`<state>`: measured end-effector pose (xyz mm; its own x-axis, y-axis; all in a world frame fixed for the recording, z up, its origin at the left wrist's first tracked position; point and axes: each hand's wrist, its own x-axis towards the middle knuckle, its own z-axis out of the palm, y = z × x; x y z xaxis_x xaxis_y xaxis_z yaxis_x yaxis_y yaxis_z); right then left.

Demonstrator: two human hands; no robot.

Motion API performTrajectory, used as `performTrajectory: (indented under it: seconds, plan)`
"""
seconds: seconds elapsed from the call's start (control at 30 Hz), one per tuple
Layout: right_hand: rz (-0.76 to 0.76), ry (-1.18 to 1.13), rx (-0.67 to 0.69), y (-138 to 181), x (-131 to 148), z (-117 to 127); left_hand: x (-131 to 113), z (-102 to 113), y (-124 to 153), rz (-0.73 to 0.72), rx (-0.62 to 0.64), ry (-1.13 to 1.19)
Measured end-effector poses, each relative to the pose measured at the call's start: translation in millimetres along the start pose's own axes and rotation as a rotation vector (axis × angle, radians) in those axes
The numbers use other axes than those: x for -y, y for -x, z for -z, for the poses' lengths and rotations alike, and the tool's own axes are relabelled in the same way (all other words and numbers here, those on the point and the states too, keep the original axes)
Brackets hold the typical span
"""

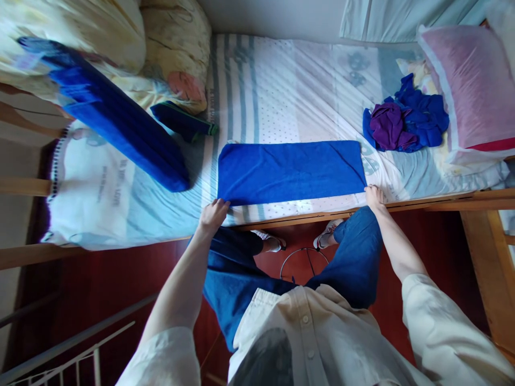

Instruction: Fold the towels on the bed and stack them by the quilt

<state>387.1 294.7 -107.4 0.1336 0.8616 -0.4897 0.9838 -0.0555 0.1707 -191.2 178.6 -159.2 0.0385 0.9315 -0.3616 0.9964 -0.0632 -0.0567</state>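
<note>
Head view, working outward from the body. Nearest: beige shirt (306,338), sleeves to about the elbow, then blue jeans (358,257), knees apart at the bed. White metal rail (97,364) at lower left. Reddish floor (426,246) below, with two sneakers (272,240) between the legs and a thin wire ring (306,249) beside them. Wooden bed edge (289,216) runs across just above.

Both hands work at the near side of the mattress. Left hand (213,214): fingers bent closed on the near-left corner of the blue cloth (289,171). Right hand (375,197): same pinch on the near-right corner (thumbs mostly hidden, so can't tell how firm either one is). Cloth lies flat on the patterned sheet (273,96), a long rectangle parallel to the bed edge, lightly creased, near edge between the hands.

Beyond and left: long blue bundle (124,128), lying diagonally, near end well apart from the cloth. Small navy cloth with green trim (181,119) just beside it. Right: crumpled blue heap (428,120), purple cloth (387,126) bunched on top, pink pillow (475,80) next to it.

Farthest: cream bedding (177,43) piled at upper left, grey wall (269,19) behind, pale curtain (382,21) at upper right.
</note>
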Motion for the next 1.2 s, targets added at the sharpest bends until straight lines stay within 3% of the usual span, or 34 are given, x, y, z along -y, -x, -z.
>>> performTrajectory:
  seconds: [0.27,0.4,0.53,0.7,0.8,0.9,1.03,1.2]
  plan:
    - [-0.041,0.064,0.068,1.4,-1.5,1.6,7.1,6.4,0.8,0.049,0.115,0.019]
    - [0.003,0.007,0.004,-5.3,18.3,6.1,-19.7,18.9,-20.9,0.028,0.033,0.082]
    - [0.185,-0.133,-0.088,-10.2,72.9,8.7,-85.8,23.0,-54.6,-0.044,-0.257,0.370]
    - [0.553,-0.530,-0.230,-1.1,188.7,-6.7,-167.1,-11.7,-75.1,0.077,-0.433,0.687]
    - [0.680,-0.703,-0.233,11.4,262.5,-22.7,-180.3,-35.3,-73.1,0.132,-0.496,0.738]
    - [0.768,-0.809,-0.166,18.0,317.0,-39.9,-174.8,-49.2,-72.9,0.141,-0.481,0.748]
    - [0.798,-0.884,-0.101,11.7,339.1,-58.1,-169.8,-55.1,-78.2,0.188,-0.459,0.741]
    - [0.871,-0.835,-0.103,-0.6,314.4,-65.2,-175.8,-47.8,-77.2,0.198,-0.523,0.733]
